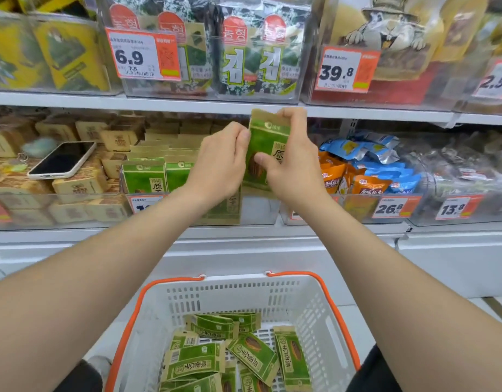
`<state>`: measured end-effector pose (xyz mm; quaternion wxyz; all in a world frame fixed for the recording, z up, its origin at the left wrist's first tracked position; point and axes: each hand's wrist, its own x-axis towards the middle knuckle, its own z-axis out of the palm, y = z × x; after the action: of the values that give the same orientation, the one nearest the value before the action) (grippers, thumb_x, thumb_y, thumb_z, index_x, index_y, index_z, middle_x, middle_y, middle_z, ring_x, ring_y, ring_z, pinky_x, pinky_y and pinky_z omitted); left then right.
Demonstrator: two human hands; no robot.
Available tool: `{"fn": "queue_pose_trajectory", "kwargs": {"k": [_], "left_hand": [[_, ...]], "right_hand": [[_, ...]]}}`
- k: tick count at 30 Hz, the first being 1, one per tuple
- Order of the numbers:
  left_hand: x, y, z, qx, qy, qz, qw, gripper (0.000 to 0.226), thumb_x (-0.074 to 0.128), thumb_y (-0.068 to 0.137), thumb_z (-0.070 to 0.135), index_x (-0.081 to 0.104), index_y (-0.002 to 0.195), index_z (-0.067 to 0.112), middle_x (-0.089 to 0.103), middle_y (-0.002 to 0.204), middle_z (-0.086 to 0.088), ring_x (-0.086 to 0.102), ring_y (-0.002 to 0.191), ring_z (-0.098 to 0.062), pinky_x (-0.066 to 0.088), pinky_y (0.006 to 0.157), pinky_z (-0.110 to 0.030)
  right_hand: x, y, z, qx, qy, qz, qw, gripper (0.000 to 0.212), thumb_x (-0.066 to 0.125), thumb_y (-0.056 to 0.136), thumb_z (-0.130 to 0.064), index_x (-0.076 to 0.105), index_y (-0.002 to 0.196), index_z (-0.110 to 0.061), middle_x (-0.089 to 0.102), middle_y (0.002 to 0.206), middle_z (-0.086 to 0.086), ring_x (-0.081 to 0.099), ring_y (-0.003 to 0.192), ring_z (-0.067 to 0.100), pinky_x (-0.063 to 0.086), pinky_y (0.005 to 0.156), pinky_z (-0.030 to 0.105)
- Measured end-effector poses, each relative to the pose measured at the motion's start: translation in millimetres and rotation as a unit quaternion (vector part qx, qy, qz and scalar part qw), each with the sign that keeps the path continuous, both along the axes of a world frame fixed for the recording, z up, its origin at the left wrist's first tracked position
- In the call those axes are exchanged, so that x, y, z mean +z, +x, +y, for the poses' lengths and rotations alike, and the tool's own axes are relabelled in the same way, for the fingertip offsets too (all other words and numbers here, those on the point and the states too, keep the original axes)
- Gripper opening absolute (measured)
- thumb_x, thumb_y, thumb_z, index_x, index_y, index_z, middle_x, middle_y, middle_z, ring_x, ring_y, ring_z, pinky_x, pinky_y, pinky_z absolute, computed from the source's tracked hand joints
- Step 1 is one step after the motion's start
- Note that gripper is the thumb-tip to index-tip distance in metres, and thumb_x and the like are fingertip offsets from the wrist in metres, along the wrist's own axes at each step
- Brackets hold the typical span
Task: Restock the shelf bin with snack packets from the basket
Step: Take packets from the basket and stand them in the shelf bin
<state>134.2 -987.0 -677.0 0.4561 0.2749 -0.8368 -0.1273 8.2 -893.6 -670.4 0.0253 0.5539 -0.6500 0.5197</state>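
Observation:
A green snack packet (265,145) stands upright above the right part of the clear shelf bin (258,210). My right hand (292,168) grips it, fingers over its top right corner and thumb on its front. My left hand (218,162) pinches its left edge. Matching green packets (143,176) stand in rows in the left part of the bin. Below, a white basket with orange handles (309,304) holds several more green packets (252,353) lying loose.
A phone (61,159) lies on brown boxes in the bin to the left. Orange and blue snack bags (365,171) fill the bin to the right. Seaweed packs (252,52) and price tags (143,53) line the shelf above.

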Motion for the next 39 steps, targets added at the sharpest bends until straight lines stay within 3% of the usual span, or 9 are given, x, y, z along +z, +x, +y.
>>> {"fn": "queue_pose_trajectory", "kwargs": {"k": [4,10,14,21,25,30,34,36,39], "left_hand": [[6,-4,-22,0.041,-0.095,-0.194,0.976,0.029,0.048,0.101,0.022,0.058,0.126,0.012,0.068,0.116,-0.012,0.062,0.108,-0.038,0.046,0.092,-0.048],[-30,-6,-47,0.142,-0.133,-0.359,0.913,0.063,0.046,0.095,0.066,0.048,0.128,0.013,0.059,0.128,-0.012,0.056,0.120,-0.035,0.042,0.104,-0.050],[-25,-19,-58,0.177,-0.164,-0.347,0.906,0.083,0.047,0.081,0.081,0.050,0.125,0.010,0.063,0.123,-0.014,0.061,0.112,-0.037,0.043,0.103,-0.051],[-28,-31,-66,0.178,-0.184,-0.333,0.908,0.073,0.044,0.079,0.075,0.059,0.110,0.011,0.069,0.106,-0.013,0.065,0.095,-0.035,0.045,0.084,-0.045],[-30,-35,-68,0.173,-0.189,-0.334,0.907,0.071,0.047,0.076,0.072,0.063,0.108,0.011,0.070,0.104,-0.014,0.065,0.095,-0.035,0.044,0.082,-0.044],[-29,-31,-68,0.176,-0.196,-0.339,0.903,0.074,0.045,0.074,0.076,0.064,0.107,0.013,0.071,0.103,-0.011,0.066,0.095,-0.034,0.042,0.089,-0.046],[-27,-27,-66,0.176,-0.200,-0.341,0.902,0.075,0.045,0.073,0.077,0.065,0.107,0.013,0.071,0.104,-0.010,0.066,0.094,-0.033,0.042,0.091,-0.047],[-26,-24,-66,0.174,-0.198,-0.343,0.902,0.074,0.045,0.073,0.077,0.064,0.106,0.014,0.071,0.102,-0.009,0.066,0.094,-0.032,0.042,0.091,-0.047],[-24,-21,-66,0.167,-0.198,-0.349,0.901,0.074,0.044,0.073,0.079,0.064,0.104,0.015,0.071,0.101,-0.007,0.066,0.094,-0.032,0.041,0.092,-0.046]], "right_hand": [[4,-12,-23,-0.035,-0.061,0.080,0.994,0.059,0.074,0.087,-0.003,0.037,0.129,-0.024,0.057,0.121,0.002,0.060,0.102,0.020,0.055,0.084,0.045],[-10,-44,-63,-0.054,0.108,0.187,0.975,0.054,0.077,0.088,-0.009,0.040,0.125,-0.023,0.064,0.108,0.004,0.064,0.095,0.027,0.053,0.079,0.043],[-17,-53,-86,-0.132,0.208,0.255,0.935,0.054,0.077,0.090,-0.016,0.053,0.138,-0.024,0.069,0.119,0.008,0.056,0.121,0.036,0.040,0.104,0.057],[-20,-50,-118,-0.217,0.321,0.334,0.859,0.043,0.072,0.085,-0.016,0.061,0.126,-0.020,0.064,0.125,0.015,0.043,0.135,0.042,0.026,0.115,0.062],[-15,-44,-129,-0.234,0.338,0.397,0.821,0.058,0.077,0.077,-0.017,0.057,0.131,-0.019,0.060,0.134,0.014,0.040,0.138,0.041,0.024,0.116,0.058],[-18,-46,-136,-0.266,0.316,0.413,0.812,0.047,0.070,0.083,-0.013,0.058,0.129,-0.016,0.063,0.129,0.015,0.045,0.135,0.042,0.023,0.117,0.062],[-30,-44,-144,-0.302,0.252,0.442,0.807,0.060,0.070,0.081,-0.009,0.051,0.137,-0.006,0.062,0.126,0.025,0.055,0.120,0.048,0.041,0.105,0.061],[-28,-44,-141,-0.297,0.236,0.472,0.796,0.042,0.072,0.083,-0.011,0.065,0.124,-0.008,0.061,0.127,0.023,0.053,0.121,0.046,0.043,0.102,0.058],[-34,-46,-139,-0.211,0.321,0.528,0.757,0.028,0.069,0.089,-0.021,0.070,0.117,-0.018,0.062,0.130,0.013,0.045,0.133,0.039,0.027,0.114,0.057]]}}
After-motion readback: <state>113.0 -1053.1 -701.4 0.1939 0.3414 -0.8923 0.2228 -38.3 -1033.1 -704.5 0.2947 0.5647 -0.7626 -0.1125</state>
